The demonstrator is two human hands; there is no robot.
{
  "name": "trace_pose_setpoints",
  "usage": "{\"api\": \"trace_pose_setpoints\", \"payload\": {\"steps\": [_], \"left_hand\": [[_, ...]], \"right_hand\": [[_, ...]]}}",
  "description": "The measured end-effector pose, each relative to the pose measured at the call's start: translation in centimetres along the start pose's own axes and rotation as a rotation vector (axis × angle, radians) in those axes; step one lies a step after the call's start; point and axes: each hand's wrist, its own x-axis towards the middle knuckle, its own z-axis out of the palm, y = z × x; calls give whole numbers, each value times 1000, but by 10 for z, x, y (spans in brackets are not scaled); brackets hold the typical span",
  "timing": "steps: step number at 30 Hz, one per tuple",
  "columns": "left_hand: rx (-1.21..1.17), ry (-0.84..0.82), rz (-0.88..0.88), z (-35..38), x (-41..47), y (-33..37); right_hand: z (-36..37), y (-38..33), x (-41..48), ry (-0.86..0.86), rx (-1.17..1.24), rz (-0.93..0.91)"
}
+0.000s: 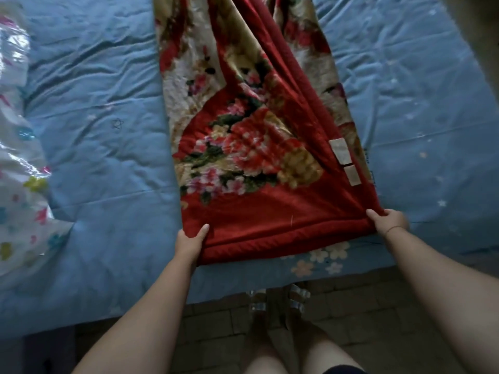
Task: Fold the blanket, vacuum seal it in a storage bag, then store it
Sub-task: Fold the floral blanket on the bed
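We are gripping the blanket (251, 147) at its near corners: left hand (192, 240) and right hand (388, 220) both pinching the hem. It is lying on the bed (102, 147), long axis running straight away from us, both hands equally near.

Blue-sheeted bed (94, 163), dim brick floor (216, 327)

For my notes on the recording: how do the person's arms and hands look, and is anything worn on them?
Both forearms are bare, with no sleeves in view. The right hand has a thin band around its wrist. The left hand wears nothing visible: no glove, ring or watch. The fingernails look short and unpainted.
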Motion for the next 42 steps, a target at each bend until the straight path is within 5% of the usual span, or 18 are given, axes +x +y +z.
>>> {"api": "trace_pose_setpoints", "payload": {"steps": [6, 14, 25, 29, 42], "left_hand": [[-110, -88, -126, -5, 1, -2], [46, 20, -26, -25, -11, -13], [283, 109, -35, -20, -15, -14], [447, 215, 168, -7, -43, 32], [409, -436, 829, 144, -187, 198]], "right_hand": [[0, -17, 3, -74, 102, -105], [-14, 0, -18, -91, 61, -291], [4, 10, -18, -100, 10, -131], [-4, -4, -33, 42, 108, -156], [-134, 1, -78, 180, 610, -347]]}}
